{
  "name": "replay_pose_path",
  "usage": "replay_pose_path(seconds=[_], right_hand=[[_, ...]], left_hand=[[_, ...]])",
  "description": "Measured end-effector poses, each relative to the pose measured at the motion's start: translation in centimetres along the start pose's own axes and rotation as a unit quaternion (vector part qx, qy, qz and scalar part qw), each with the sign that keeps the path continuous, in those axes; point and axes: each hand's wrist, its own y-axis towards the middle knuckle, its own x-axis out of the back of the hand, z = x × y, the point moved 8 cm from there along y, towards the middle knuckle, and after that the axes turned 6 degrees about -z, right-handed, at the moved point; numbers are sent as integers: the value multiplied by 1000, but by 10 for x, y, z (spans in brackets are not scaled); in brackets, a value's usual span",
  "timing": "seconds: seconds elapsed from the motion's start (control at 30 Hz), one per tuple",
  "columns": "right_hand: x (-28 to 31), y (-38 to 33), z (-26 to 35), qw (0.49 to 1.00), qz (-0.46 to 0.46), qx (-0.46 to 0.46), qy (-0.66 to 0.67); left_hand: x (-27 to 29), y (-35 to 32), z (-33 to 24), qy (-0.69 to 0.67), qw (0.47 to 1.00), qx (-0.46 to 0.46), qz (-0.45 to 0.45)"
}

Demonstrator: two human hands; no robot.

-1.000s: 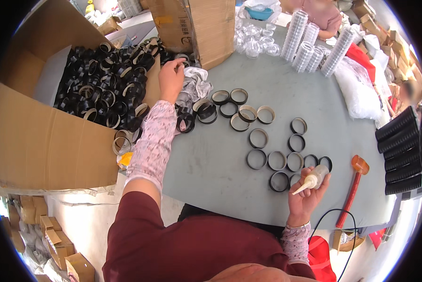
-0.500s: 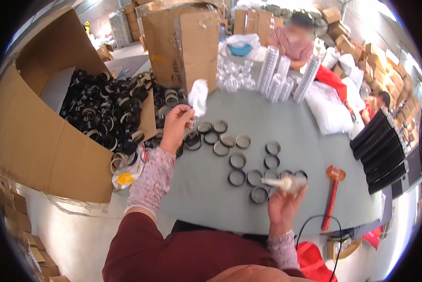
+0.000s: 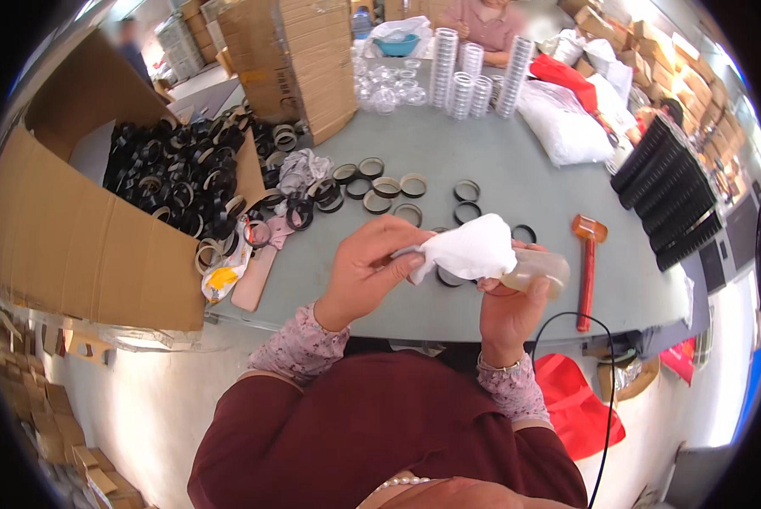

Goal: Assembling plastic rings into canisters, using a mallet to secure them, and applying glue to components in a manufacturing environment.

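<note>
In front of me my left hand [image 3: 365, 265] pinches the tail of a thin white cloth [image 3: 472, 246], or tissue, between thumb and fingers. My right hand [image 3: 509, 321] is wrapped round a translucent squeeze bottle [image 3: 543, 273] that lies tilted, its front end pointing left. The cloth hangs over that end and hides the nozzle. Beyond and under both hands, several black rings [image 3: 386, 187] with pale insides lie on the grey-green table [image 3: 329, 293]; the hands and cloth cover some of them.
A large cardboard box [image 3: 100, 246] of black rings [image 3: 172, 170] stands at left, beside a crumpled rag [image 3: 304, 171] and a pink phone-like slab [image 3: 254, 278]. Right are a red mallet [image 3: 587, 280] and stacked black tubes [image 3: 673, 193]. Clear ring stacks [image 3: 442, 72] and a co-worker [image 3: 489, 30] are beyond.
My left hand has brought the white cloth down and right, onto the front end of the bottle. The right hand still grips the bottle. The view has tilted downward.
</note>
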Motion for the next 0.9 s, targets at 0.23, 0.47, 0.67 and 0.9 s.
replay_pose_path(seconds=[0.23, 0.47, 0.67, 0.9], right_hand=[[13, -15, 20, 1000, 17, 8, -22], [12, -32, 26, 999, 18, -27, -38], [106, 3, 90, 970, -191, 94, 121], [67, -16, 82, 986, -138, 55, 75]], left_hand=[[-27, -8, -20, 250, 959, -115, 74], [-32, -33, -35, 271, 932, -123, 205], [108, -33, 0, 256, 957, 124, -61], [59, -58, 9, 26, 994, 86, -61]])
